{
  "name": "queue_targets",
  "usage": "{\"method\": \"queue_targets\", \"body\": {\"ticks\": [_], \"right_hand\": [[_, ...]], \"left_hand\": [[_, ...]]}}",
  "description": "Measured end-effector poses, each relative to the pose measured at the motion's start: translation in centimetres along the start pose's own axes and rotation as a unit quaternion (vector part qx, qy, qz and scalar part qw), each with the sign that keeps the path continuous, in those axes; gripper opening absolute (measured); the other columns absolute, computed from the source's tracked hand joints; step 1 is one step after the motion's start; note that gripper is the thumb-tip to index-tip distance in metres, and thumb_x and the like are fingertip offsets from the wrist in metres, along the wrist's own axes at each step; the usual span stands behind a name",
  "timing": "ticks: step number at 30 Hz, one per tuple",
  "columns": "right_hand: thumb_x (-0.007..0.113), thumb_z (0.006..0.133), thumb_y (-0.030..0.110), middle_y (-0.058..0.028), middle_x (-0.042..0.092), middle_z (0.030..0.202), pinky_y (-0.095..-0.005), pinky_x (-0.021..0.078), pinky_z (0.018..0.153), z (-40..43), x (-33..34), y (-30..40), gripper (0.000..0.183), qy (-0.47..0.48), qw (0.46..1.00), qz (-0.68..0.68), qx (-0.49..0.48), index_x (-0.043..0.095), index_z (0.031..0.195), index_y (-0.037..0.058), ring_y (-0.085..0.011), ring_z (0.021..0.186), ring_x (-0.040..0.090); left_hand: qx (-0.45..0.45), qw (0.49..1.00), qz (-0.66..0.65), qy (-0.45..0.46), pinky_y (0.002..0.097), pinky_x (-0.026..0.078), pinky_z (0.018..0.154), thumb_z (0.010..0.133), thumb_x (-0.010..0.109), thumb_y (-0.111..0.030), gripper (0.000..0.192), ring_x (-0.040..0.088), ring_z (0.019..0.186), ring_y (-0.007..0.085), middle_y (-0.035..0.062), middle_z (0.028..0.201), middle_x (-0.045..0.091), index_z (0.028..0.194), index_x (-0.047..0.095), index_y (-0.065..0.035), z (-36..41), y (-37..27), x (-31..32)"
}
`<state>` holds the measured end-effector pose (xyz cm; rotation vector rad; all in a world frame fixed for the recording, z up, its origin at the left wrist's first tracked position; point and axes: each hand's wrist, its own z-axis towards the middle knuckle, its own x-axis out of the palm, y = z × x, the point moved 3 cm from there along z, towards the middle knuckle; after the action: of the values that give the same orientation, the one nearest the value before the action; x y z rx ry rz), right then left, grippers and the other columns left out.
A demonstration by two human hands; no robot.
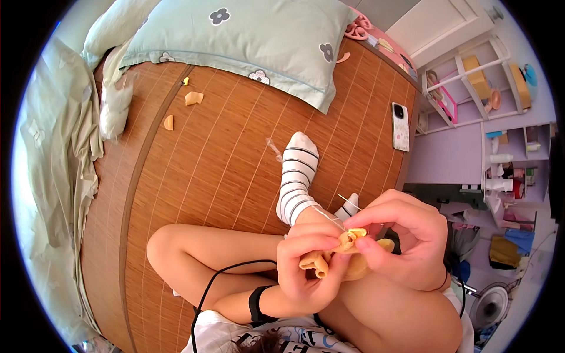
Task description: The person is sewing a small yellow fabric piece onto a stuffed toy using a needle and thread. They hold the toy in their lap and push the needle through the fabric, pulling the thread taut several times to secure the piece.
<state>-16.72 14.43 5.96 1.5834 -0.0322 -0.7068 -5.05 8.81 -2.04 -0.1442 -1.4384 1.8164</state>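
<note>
My left hand grips a small tan piece, perhaps fabric or soft plastic, with rolled, tube-like parts that hang below the fingers. My right hand pinches a yellow bit at the top of that piece, its fingertips close to those of my left hand. A thin needle-like rod sticks out up and left from my right fingers. White thread runs from the held piece over my ankle. A larger rounded tan part lies under both hands, partly hidden by them.
Small tan pieces and a tan half-round piece lie on the bamboo mat at the left. A pillow is at the far side, a phone at the right edge. Clear plastic film lies beside my striped sock.
</note>
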Motion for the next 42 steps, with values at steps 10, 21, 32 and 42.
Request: {"method": "queue_targets", "body": {"ticks": [10,21,32,42], "right_hand": [[0.068,0.075,-0.002,-0.0088,0.063,0.081,-0.0194,0.0459,0.058,0.1,0.1,0.1,0.017,-0.019,0.999,0.03,0.013,0.065,0.092,-0.0019,-0.009,0.065,0.058],[0.065,0.077,-0.002,-0.0087,0.061,0.078,-0.0209,0.044,0.056,0.1,0.1,-0.1,0.012,0.007,1.0,0.002,0.0,0.064,0.089,-0.0014,-0.0103,0.063,0.057],[0.062,0.079,0.0,-0.0073,0.058,0.075,-0.0217,0.0411,0.056,0.0,0.2,-0.7,0.006,0.048,0.998,0.046,0.006,0.063,0.085,-0.0007,-0.0107,0.062,0.054],[0.063,0.08,0.001,-0.0075,0.058,0.077,-0.0226,0.0422,0.058,-0.1,0.3,-0.7,0.008,0.018,0.998,0.037,0.036,0.062,0.088,-0.0004,-0.0111,0.064,0.055]], "left_hand": [[-0.04,0.996,-0.074,0.017,0.0295,0.045,0.076,0.08,0.059,0.008,0.027,0.055,0.086,0.0201,0.0174,0.1,0.055,0.105,0.048,0.0042,0.9,0.1,-0.2],[-0.069,0.991,-0.111,0.008,0.0279,0.043,0.075,0.083,0.056,0.006,0.019,0.054,0.084,0.0189,0.017,0.098,0.054,0.101,0.049,0.0042,0.6,0.1,-0.3],[-0.109,0.975,-0.191,-0.025,0.0281,0.043,0.071,0.086,0.053,0.006,0.017,0.051,0.079,0.0169,0.0161,0.093,0.056,0.1,0.045,0.0027,0.2,0.4,-0.2],[-0.086,0.983,-0.163,0.015,0.0278,0.044,0.072,0.086,0.052,0.006,0.016,0.052,0.08,0.018,0.0168,0.093,0.055,0.1,0.045,0.0028,0.5,0.5,-0.5]]}}
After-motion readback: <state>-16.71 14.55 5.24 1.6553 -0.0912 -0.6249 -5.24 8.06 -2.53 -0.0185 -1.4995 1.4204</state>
